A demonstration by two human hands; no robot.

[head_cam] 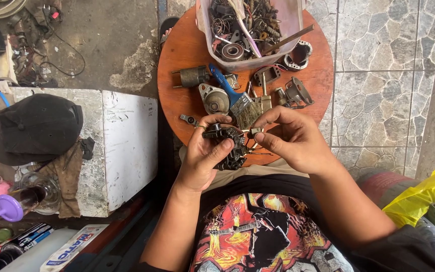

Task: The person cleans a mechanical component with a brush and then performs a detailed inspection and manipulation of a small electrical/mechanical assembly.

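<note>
We held the black part (226, 146) over the near edge of the round table (177, 55), close to the body, which we judge kept it steady and near the eyes for fine work. Our left hand (202, 156) cradled it from below and from the left, fingers curled around its dark body, thumb on top, wrist bent back toward the chest. Our right hand (290, 138) came in from the right, thumb and forefinger pinched narrow on a small brass-coloured bit (254, 132) at the part's upper right corner, the other fingers folded away.

Farther in on the table, just beyond the part, lay the brush (233, 95) with its blue handle, likely kept within reach for cleaning. Beyond the brush stood a tub (293, 22) of loose metal pieces. Left of the table, on a white box (127, 136), rested a black cap (33, 128).
</note>
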